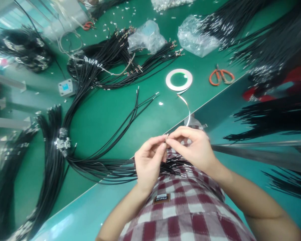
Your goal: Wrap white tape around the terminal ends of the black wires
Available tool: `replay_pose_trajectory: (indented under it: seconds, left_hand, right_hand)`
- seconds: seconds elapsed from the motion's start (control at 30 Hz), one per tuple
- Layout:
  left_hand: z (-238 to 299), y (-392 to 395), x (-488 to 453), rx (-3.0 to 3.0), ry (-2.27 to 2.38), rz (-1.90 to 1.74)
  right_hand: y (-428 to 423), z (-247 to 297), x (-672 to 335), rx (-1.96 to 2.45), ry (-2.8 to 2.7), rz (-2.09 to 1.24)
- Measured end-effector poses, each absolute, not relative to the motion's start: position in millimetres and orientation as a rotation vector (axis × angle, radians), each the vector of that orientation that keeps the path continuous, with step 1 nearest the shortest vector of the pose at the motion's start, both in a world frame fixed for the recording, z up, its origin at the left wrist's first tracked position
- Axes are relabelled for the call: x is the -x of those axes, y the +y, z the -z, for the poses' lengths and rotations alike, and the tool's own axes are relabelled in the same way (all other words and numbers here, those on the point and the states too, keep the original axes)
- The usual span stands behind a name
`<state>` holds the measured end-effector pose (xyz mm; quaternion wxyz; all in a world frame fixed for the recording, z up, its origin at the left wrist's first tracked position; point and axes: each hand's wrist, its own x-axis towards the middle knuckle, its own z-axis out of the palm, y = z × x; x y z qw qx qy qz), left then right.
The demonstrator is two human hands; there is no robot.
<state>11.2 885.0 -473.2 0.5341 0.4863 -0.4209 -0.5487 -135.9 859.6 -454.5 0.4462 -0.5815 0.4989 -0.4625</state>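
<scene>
In the head view my left hand [149, 160] is closed in a pinch on the end of a black cable; a small pale tip [167, 136] shows between the fingertips. My right hand [195, 147] meets it there, thumb and forefinger closed on that same tip. A bundle of black cables [102, 167] passes beneath my left hand, with loose ends [180, 164] over my lap. From a white tape roll [168, 80] on the table, a narrow strip [189, 112] curls down behind my right hand. Whether my right fingers also hold tape is hidden.
Orange-handled snips [221, 77] lie right of the roll. Several cable bundles [48, 134] cover the left side, others [225, 23] the upper right. Two clear plastic bags [147, 36] and a small grey box [67, 87] rest on the green table [110, 117]. White scraps are scattered at the back.
</scene>
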Motion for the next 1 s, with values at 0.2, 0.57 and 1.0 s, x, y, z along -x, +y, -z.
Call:
replay_pose_trajectory:
  seconds: [0.2, 0.57, 1.0]
  left_hand:
    - [478, 888, -6, -1.214, -1.129, 1.051]
    - [490, 893, -7, -1.314, -1.401, 0.722]
    - [480, 884, -4, -1.074, -1.032, 1.047]
  right_hand:
    - [859, 460, 126, 1.131, 1.197, 1.127]
    - [863, 466, 120, 1.003, 1.133, 1.203]
    - [865, 462, 133, 1.458, 1.171, 1.237]
